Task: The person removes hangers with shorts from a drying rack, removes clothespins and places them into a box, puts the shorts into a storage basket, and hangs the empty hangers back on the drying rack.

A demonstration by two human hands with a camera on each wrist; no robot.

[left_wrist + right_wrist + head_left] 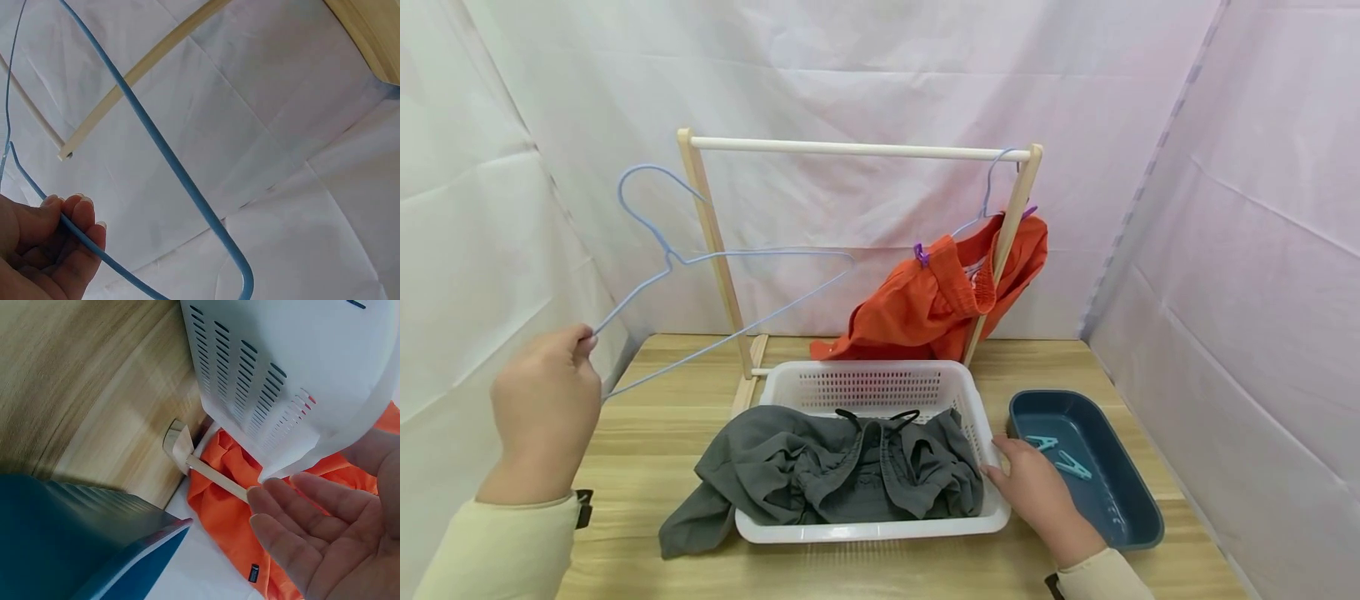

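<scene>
My left hand (550, 400) pinches a blue clothes hanger (748, 252) by one corner of its frame, holding it up with the hook at the top left. In the left wrist view, thumb and fingers close round the hanger's wire (94, 245). The right hand (1037, 492) lies at the right rim of a white plastic basket (880, 532), its fingers nearly straight in the right wrist view. Grey drawstring shorts (857, 475) lie in the basket, one part hanging over its left side onto the table.
Behind the basket stands a wooden drying rack (850, 148). Orange shorts (917, 300) hang from it on another hanger (988, 187), held by purple clips (921, 254). At the right, a dark blue tray (1131, 492) holds light-blue clothespins (1072, 465). White fabric walls surround the wooden table (647, 467).
</scene>
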